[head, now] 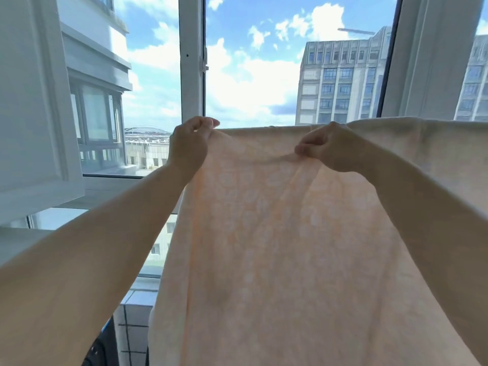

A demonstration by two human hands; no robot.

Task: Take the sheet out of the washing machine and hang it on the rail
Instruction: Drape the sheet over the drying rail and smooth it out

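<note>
Two hands, left (188, 143), right (331, 147); each grip pinching one peach sheet (277, 247), fingers curled.

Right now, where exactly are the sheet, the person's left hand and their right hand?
sheet (277, 233), head view, on its hanging patterned middle.
left hand (188, 143), head view, on the back of the hand.
right hand (332, 147), head view, on the back of the hand.
</note>
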